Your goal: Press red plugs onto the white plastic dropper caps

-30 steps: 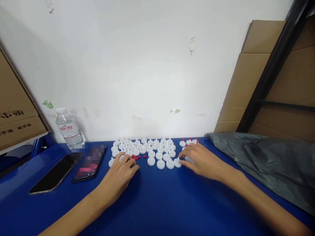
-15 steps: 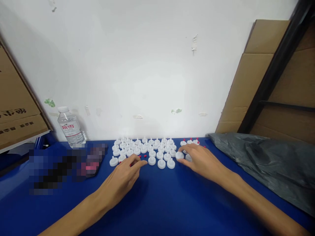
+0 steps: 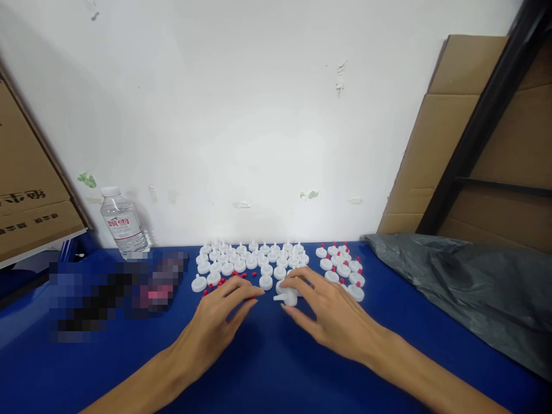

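Several small white round caps (image 3: 252, 257) with short stems stand in rows on the blue table (image 3: 276, 368) near the wall. A separate group of white caps with red tips (image 3: 342, 267) stands to their right. Loose red bits (image 3: 235, 278) lie by the left rows. My right hand (image 3: 323, 307) pinches one white cap (image 3: 287, 297), tipped on its side, at the front of the rows. My left hand (image 3: 219, 319) lies beside it, fingers closed together near the red bits; what they hold is hidden.
A water bottle (image 3: 121, 223) stands at the wall on the left, with a blurred-out dark object (image 3: 116, 290) in front of it. Cardboard boxes (image 3: 30, 195) sit far left, flattened cardboard and a black rack post (image 3: 478, 132) right. A grey plastic bag (image 3: 466, 282) covers the table's right side.
My right hand has left the red-tipped group, moved left to the front row and taken up one white cap. My left hand shifted slightly right toward it.
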A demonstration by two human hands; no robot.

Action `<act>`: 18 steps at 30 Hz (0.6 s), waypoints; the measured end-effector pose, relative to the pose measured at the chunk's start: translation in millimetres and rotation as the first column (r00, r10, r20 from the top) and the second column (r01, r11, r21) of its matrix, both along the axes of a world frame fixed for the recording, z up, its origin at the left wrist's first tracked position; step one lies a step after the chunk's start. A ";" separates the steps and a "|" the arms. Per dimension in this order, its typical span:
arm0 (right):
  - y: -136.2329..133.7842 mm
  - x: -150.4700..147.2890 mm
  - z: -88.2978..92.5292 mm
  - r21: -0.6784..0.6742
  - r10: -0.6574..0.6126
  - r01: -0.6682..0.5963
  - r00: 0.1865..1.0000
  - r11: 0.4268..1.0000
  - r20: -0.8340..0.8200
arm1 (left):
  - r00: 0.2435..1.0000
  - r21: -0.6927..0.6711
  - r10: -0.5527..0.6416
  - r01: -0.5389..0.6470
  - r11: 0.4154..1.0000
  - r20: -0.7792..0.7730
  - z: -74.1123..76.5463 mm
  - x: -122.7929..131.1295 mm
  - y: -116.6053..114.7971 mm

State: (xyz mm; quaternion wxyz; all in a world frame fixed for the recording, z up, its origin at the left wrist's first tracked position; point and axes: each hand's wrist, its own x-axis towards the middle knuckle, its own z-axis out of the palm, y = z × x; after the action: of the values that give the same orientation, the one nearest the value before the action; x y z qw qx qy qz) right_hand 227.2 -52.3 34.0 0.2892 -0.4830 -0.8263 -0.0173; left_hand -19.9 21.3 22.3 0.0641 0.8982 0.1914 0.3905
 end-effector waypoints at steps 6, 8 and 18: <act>-7.1 -11.2 -3.4 -0.036 0.019 -0.020 1.000 0.999 -0.012 | 0.996 -0.040 -0.085 0.086 0.995 0.038 -3.6 3.4 -12.2; -7.4 -11.4 -3.7 -0.027 0.030 -0.030 1.000 0.999 -0.009 | 0.993 -0.044 -0.108 0.110 0.993 0.040 -4.0 4.2 -15.2; -8.2 -9.5 -9.4 0.047 0.073 -0.071 0.997 0.996 -0.022 | 0.994 -0.075 -0.096 0.100 0.992 0.061 -4.3 7.3 -16.8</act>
State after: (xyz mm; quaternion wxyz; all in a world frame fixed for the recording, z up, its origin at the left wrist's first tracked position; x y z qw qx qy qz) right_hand 217.6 -60.5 24.6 0.3107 -0.4463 -0.8390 -0.0202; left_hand -12.6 4.5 17.9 0.1234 0.8918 0.1602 0.4047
